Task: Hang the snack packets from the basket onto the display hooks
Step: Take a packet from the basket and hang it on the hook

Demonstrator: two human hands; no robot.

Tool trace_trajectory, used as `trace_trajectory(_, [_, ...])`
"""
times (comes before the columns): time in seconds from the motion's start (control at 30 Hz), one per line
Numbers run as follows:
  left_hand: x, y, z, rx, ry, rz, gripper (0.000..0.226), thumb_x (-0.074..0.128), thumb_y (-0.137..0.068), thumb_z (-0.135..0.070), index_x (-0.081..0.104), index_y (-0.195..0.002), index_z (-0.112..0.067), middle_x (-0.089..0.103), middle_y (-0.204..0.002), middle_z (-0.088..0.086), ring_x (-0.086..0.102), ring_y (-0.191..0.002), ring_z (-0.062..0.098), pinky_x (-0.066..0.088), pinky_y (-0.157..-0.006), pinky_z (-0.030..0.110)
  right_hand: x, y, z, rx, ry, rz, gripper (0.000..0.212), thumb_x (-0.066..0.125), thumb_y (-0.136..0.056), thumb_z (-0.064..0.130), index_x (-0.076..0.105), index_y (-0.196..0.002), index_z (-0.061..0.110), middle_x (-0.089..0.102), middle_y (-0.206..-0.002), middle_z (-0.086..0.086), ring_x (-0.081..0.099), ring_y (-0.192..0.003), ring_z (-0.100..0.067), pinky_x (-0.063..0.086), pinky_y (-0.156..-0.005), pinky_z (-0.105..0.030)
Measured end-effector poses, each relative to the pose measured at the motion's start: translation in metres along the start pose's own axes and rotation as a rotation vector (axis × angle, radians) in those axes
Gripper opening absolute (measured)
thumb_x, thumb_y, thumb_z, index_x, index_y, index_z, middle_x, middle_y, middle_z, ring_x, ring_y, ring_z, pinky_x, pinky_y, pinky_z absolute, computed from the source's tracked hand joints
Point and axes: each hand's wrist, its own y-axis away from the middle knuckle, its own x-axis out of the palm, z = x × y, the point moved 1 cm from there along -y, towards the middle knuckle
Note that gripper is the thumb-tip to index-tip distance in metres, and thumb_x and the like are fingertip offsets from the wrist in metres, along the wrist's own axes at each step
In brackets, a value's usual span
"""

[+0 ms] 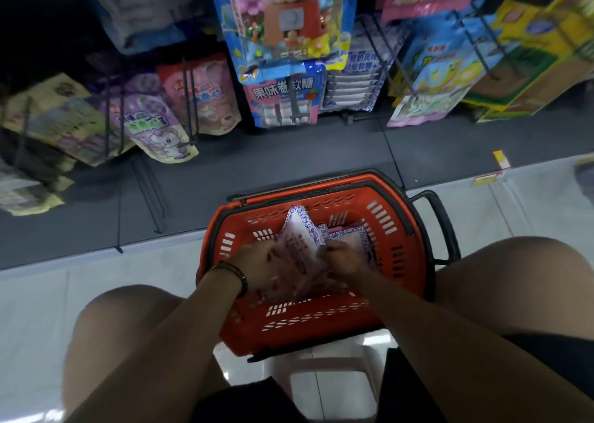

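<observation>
An orange plastic basket (398, 262) stands on the floor between my knees, holding white snack packets (300, 244) with blue patterned borders and pink print. Both hands are inside it. My left hand (257, 266), a bead bracelet on its wrist, grips the left side of the packets. My right hand (345, 260) grips their right side, and one packet's corner tilts up towards the far wall of the basket. Matching blue-bordered packets (352, 93) hang on a display hook straight ahead, low on the rack.
Many other snack bags (283, 101) hang on wire hooks (189, 101) across the rack above a dark base shelf (289, 156). The basket's black handle (442, 226) sticks out to the right. A white plastic stool (321, 368) sits beneath me on the pale tiled floor.
</observation>
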Motion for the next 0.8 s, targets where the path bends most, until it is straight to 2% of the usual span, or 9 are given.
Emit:
trace_trajectory(0.07, [-0.002, 0.006, 0.000, -0.038, 0.039, -0.062, 0.031, 0.069, -0.099, -0.040, 0.065, -0.128, -0.030, 0.071, -0.130, 0.006, 0.067, -0.115, 0.025, 0.054, -0.097, 0.034, -0.015, 0.014, 0.014, -0.034, -0.052, 0.025, 0.020, 0.064, -0.090, 0.004, 0.075, -0.077, 0.015, 0.067, -0.072, -0.011, 0.061, -0.064, -0.022, 0.045, -0.065, -0.037])
trace_trajectory(0.17, [-0.007, 0.022, -0.002, -0.081, 0.177, -0.133, 0.058, 0.080, -0.093, -0.040, 0.055, -0.143, -0.025, 0.063, -0.138, 0.000, 0.064, -0.125, 0.026, 0.050, -0.104, 0.032, -0.038, 0.038, 0.040, -0.137, -0.162, 0.025, 0.017, 0.071, -0.080, 0.015, 0.077, -0.096, 0.010, 0.076, -0.087, -0.005, 0.069, -0.079, -0.012, 0.051, -0.080, -0.033])
trace_trajectory(0.3, [-0.024, 0.057, -0.007, 0.073, 0.214, -0.254, 0.102, 0.090, -0.066, -0.057, 0.050, -0.153, -0.023, 0.055, -0.153, -0.005, 0.054, -0.140, 0.015, 0.043, -0.119, 0.034, -0.059, 0.089, 0.071, -0.163, -0.267, 0.215, 0.020, 0.063, -0.079, 0.014, 0.079, -0.089, 0.018, 0.074, -0.081, -0.002, 0.070, -0.075, -0.019, 0.055, -0.072, -0.039])
trace_trajectory(0.4, [-0.040, 0.091, -0.023, 0.244, 0.345, -0.217, 0.078, 0.098, -0.073, -0.038, 0.056, -0.139, -0.040, 0.061, -0.138, -0.025, 0.057, -0.122, -0.018, 0.046, -0.114, 0.021, -0.077, 0.116, 0.090, -0.230, -0.349, 0.284, 0.027, 0.061, -0.071, 0.017, 0.080, -0.091, 0.016, 0.072, -0.087, -0.008, 0.067, -0.080, -0.025, 0.048, -0.069, -0.033])
trace_trajectory(0.43, [-0.043, 0.102, -0.030, 0.279, 0.396, -0.195, 0.068, 0.096, -0.079, -0.031, 0.059, -0.136, -0.040, 0.065, -0.135, -0.027, 0.059, -0.121, -0.019, 0.048, -0.111, 0.021, -0.080, 0.125, 0.099, -0.237, -0.367, 0.282, 0.030, 0.061, -0.070, 0.017, 0.082, -0.092, 0.015, 0.073, -0.090, -0.009, 0.066, -0.082, -0.028, 0.046, -0.069, -0.033])
trace_trajectory(0.53, [-0.043, 0.125, -0.048, 0.366, 0.584, -0.223, 0.044, 0.087, -0.089, -0.013, 0.070, -0.128, -0.024, 0.078, -0.124, -0.017, 0.073, -0.116, 0.002, 0.059, -0.097, 0.023, -0.087, 0.151, 0.125, -0.338, -0.380, 0.278, 0.024, 0.062, -0.076, 0.014, 0.084, -0.087, 0.012, 0.078, -0.089, -0.012, 0.068, -0.084, -0.034, 0.049, -0.074, -0.035])
trace_trajectory(0.6, [-0.037, 0.136, -0.056, 0.348, 0.719, -0.330, 0.036, 0.081, -0.091, -0.001, 0.073, -0.121, -0.018, 0.081, -0.115, -0.015, 0.077, -0.108, 0.007, 0.063, -0.093, 0.029, -0.090, 0.164, 0.139, -0.388, -0.424, 0.233, 0.027, 0.069, -0.076, 0.017, 0.081, -0.098, 0.008, 0.078, -0.098, -0.016, 0.071, -0.092, -0.037, 0.053, -0.082, -0.039])
trace_trajectory(0.7, [-0.026, 0.146, -0.066, 0.306, 0.903, -0.466, 0.032, 0.082, -0.091, -0.005, 0.076, -0.120, -0.015, 0.082, -0.118, 0.000, 0.078, -0.111, 0.021, 0.062, -0.101, 0.048, -0.091, 0.177, 0.146, -0.439, -0.527, 0.261, 0.055, 0.067, -0.091, 0.034, 0.068, -0.137, 0.004, 0.070, -0.136, -0.022, 0.066, -0.126, -0.044, 0.049, -0.111, -0.055])
trace_trajectory(0.8, [-0.019, 0.151, -0.086, 0.271, 1.064, -0.543, 0.029, 0.083, -0.091, -0.009, 0.076, -0.119, -0.010, 0.082, -0.116, 0.006, 0.078, -0.110, 0.029, 0.060, -0.102, 0.055, -0.085, 0.192, 0.138, -0.491, -0.400, 0.256, 0.047, 0.071, -0.096, 0.030, 0.069, -0.137, 0.007, 0.072, -0.136, -0.017, 0.067, -0.128, -0.038, 0.047, -0.115, -0.059])
